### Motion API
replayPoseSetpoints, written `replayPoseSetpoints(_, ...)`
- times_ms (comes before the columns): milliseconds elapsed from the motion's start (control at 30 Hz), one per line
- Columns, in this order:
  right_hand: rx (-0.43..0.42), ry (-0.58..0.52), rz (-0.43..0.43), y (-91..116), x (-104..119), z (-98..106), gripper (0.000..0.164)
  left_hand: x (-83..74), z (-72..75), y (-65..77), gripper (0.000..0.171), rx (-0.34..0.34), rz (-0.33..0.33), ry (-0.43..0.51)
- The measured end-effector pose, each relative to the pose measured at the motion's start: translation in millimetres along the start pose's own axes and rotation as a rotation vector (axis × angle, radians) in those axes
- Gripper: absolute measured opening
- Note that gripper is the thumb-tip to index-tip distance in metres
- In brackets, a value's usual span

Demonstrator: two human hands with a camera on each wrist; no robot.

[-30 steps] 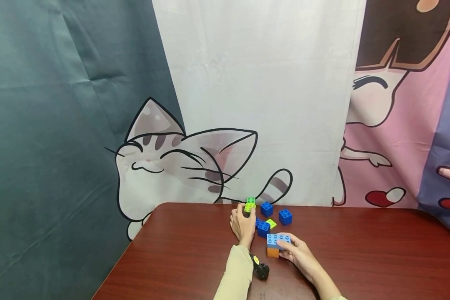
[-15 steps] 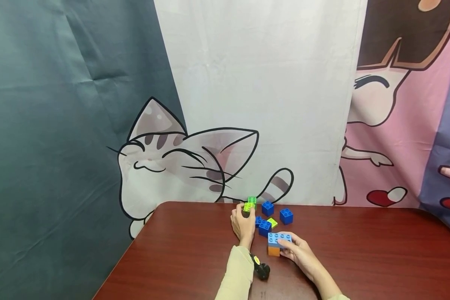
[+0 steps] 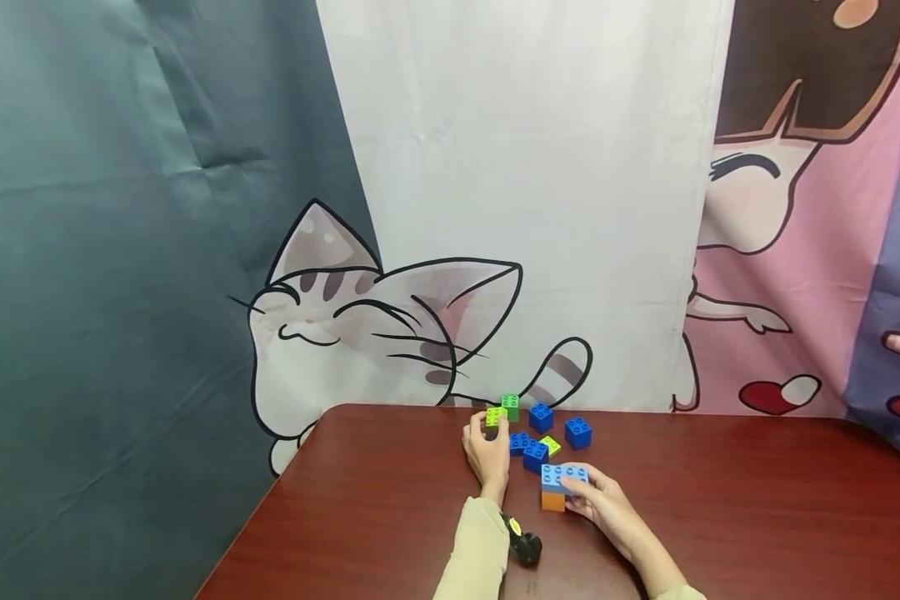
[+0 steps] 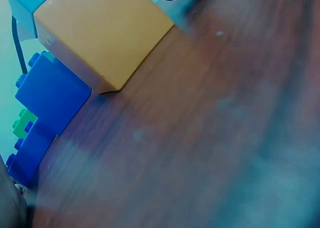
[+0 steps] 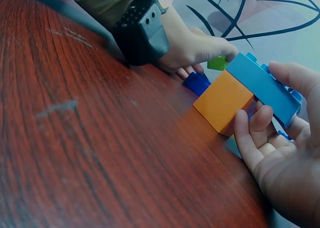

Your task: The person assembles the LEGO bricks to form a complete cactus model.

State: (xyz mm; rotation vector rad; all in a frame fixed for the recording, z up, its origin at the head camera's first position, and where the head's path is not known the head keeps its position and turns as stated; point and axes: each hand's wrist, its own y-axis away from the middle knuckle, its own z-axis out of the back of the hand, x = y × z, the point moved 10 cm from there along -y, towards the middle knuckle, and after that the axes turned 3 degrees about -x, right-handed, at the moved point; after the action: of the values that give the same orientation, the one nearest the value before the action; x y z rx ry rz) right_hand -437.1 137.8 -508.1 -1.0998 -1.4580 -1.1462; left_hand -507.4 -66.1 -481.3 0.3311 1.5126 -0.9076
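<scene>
In the head view my left hand [image 3: 487,457] pinches a lime-green toy building brick [image 3: 496,414] between thumb and fingers, near the table's far edge. Just behind it stands a green brick [image 3: 510,406]. My right hand [image 3: 606,507] grips a light-blue brick [image 3: 565,477], which sits on top of an orange brick [image 3: 552,501] and overhangs it to the right. The right wrist view shows the thumb on the light-blue brick [image 5: 262,88] and curled fingers beside the orange brick [image 5: 223,102]. The left wrist view hides most of my left hand.
Several blue bricks [image 3: 536,455] and a flat lime piece [image 3: 550,446] lie between and beyond my hands. A black wrist camera [image 3: 525,547] is strapped to the left wrist. The brown table [image 3: 360,517] ends at a printed cloth backdrop [image 3: 630,208].
My left hand has moved the lime-green brick slightly left and nearer, away from the green one. The right hand keeps its hold with little motion. The head view has shifted slightly.
</scene>
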Motion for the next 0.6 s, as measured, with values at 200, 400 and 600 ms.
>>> replayPoseSetpoints(200, -0.001, 0.018, 0.006, 1, 1, 0, 0.058, 0.6, 6.6, 3.3, 0.022, 0.024, 0.012, 0.018)
replayPoseSetpoints(400, -0.008, 0.043, 0.024, 0, 3, 2, 0.058, -2.1, 17.1, 5.9, 0.018, -0.003, 0.014, 0.071)
replayPoseSetpoints(600, -0.001, 0.050, 0.041, 1, 3, 0, 0.058, -1.6, 29.0, 10.3, 0.018, -0.024, 0.014, 0.092)
